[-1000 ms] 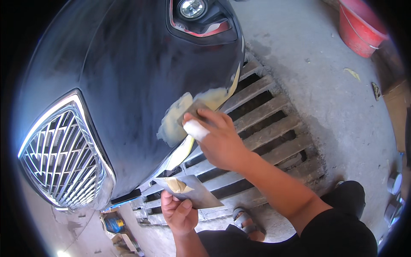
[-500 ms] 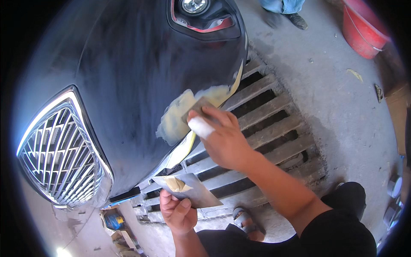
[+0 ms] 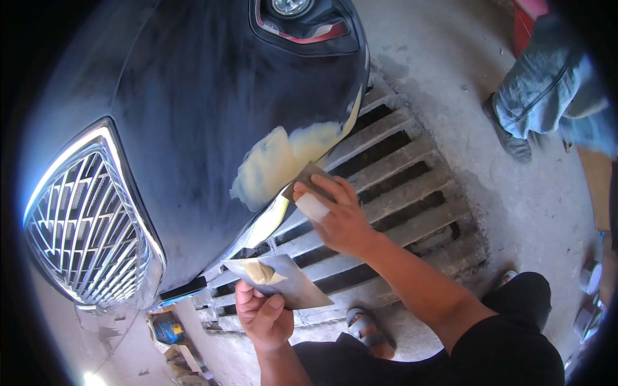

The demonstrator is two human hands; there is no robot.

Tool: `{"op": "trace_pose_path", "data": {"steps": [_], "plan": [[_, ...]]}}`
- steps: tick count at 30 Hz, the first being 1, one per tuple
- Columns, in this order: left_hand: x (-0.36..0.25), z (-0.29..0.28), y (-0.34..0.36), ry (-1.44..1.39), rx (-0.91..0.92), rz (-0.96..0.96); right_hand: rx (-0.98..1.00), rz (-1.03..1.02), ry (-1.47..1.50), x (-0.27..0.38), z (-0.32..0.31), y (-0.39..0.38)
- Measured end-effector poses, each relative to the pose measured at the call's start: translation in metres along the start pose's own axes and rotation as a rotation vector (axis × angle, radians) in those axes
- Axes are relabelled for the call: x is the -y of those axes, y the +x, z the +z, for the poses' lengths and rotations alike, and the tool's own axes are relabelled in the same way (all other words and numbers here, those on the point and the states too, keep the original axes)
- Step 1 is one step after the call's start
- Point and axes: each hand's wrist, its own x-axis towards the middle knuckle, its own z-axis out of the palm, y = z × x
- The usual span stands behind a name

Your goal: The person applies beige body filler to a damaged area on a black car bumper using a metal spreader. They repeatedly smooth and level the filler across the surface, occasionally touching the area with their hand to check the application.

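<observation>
A dark car bumper (image 3: 187,141) fills the left and middle, with a cream patch of body filler (image 3: 267,166) smeared near its lower right corner. My right hand (image 3: 338,215), a white wrap around one finger, grips a flat grey putty spreader (image 3: 308,180) at the bumper's edge, just below the patch. In front of the bumper my left hand (image 3: 265,315) pinches a thin grey metal plate (image 3: 299,286) between thumb and fingers. A lump of beige filler (image 3: 262,271) sits on that plate.
Below the bumper lies a slatted floor grating (image 3: 399,193) with dark gaps. The chrome grille (image 3: 96,219) is at left, a headlight (image 3: 293,6) at top. Another person's leg in jeans (image 3: 541,90) stands at right, before a red bucket (image 3: 523,29). A cardboard box (image 3: 168,328) holds a blue container.
My right hand has drawn the spreader down and right, off the filler patch to the bumper's edge. The other person has stepped to the right, partly covering the bucket.
</observation>
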Motion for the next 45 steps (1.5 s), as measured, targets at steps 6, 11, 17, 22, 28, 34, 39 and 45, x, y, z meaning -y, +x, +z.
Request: {"op": "trace_pose_path", "data": {"steps": [6, 11, 17, 22, 28, 34, 39, 45], "plan": [[-0.003, 0.001, -0.002, -0.004, 0.015, 0.005, -0.054, 0.015, 0.05, 0.009, -0.002, 0.007], [-0.005, -0.002, -0.002, 0.022, 0.003, 0.006, -0.05, -0.035, 0.045, 0.008, 0.015, 0.005], [-0.005, 0.001, -0.004, 0.047, -0.035, -0.003, -0.034, -0.057, -0.019, -0.008, 0.018, -0.007], [-0.007, 0.002, -0.003, 0.027, -0.016, 0.013, -0.074, 0.011, -0.022, 0.001, 0.001, -0.005], [-0.006, -0.002, -0.005, 0.04, -0.034, 0.001, -0.029, -0.053, 0.051, 0.015, 0.017, 0.005], [-0.003, -0.005, -0.001, 0.02, 0.0, 0.011, -0.04, -0.039, -0.022, 0.007, 0.007, -0.008], [-0.002, -0.006, -0.002, 0.025, 0.018, 0.003, -0.13, 0.05, 0.037, -0.011, -0.01, 0.014], [-0.002, -0.005, 0.001, 0.089, -0.068, -0.018, -0.078, 0.01, 0.102, -0.015, 0.007, 0.009]]}}
